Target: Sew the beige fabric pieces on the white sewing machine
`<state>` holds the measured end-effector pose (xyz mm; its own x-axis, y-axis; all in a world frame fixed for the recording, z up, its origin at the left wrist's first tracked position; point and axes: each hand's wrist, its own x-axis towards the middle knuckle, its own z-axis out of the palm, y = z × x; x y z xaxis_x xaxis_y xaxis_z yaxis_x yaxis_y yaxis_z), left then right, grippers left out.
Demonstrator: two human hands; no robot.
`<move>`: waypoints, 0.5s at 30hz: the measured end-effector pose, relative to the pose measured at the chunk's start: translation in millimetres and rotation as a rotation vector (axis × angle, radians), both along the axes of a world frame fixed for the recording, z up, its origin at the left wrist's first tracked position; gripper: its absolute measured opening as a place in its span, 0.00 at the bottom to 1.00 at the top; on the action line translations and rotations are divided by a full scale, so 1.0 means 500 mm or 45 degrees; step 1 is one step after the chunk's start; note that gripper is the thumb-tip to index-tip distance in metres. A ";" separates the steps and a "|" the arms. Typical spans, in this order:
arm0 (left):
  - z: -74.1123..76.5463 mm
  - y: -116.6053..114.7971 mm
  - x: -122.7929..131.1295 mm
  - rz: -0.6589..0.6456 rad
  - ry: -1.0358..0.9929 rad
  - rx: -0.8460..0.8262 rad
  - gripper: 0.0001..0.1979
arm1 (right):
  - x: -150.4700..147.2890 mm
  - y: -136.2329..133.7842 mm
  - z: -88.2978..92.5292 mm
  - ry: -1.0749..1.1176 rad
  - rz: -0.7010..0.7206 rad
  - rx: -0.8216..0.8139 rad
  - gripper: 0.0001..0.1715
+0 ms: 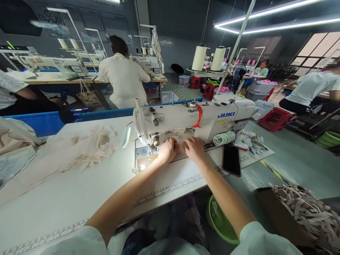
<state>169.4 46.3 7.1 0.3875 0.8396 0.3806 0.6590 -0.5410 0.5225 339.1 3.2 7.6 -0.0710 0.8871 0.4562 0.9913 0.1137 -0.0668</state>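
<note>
Sewing station, observed from beside the table. Beige cloth [180, 147] lies on the bed of the sewing machine [175, 117], beneath and between the fingers of both hands; needle area just left of the fingers. Left hand [168, 150]: fingers bent, pressed close together. Right hand [194, 148]: fingers slightly apart, laid over the cloth. Whether either pinches an edge: cannot tell, tips partly hidden.

Handling (estimate): cloth looks thin, soft, light; probably creases or skews easily, unlikely to break. Best hold: flat fingertips near the edge, light tension, clear of the needle. Loose cloth pile [97, 147] well left of the fingers, rumpled.

Containers: cardboard box [271, 209], low and well right of the fingers, heaped with pale fabric strips [309, 214]. Green basin [224, 225], below the right fingers, under the table edge; something pale inside, unidentifiable.
</note>
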 end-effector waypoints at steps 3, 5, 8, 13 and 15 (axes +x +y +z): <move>-0.015 0.004 -0.011 -0.012 -0.014 0.000 0.08 | 0.001 0.005 -0.003 0.059 0.039 0.016 0.08; -0.019 0.001 -0.018 -0.023 -0.029 -0.001 0.08 | -0.001 0.007 -0.003 0.079 0.075 0.016 0.05; -0.020 -0.002 -0.019 -0.028 -0.059 -0.008 0.08 | -0.005 0.008 0.001 0.068 0.113 0.020 0.03; -0.014 -0.004 -0.017 -0.006 -0.119 -0.013 0.08 | -0.004 0.006 0.009 0.021 0.168 0.102 0.07; -0.009 -0.007 -0.017 0.024 -0.100 0.009 0.07 | -0.001 0.004 0.010 0.021 0.179 0.145 0.07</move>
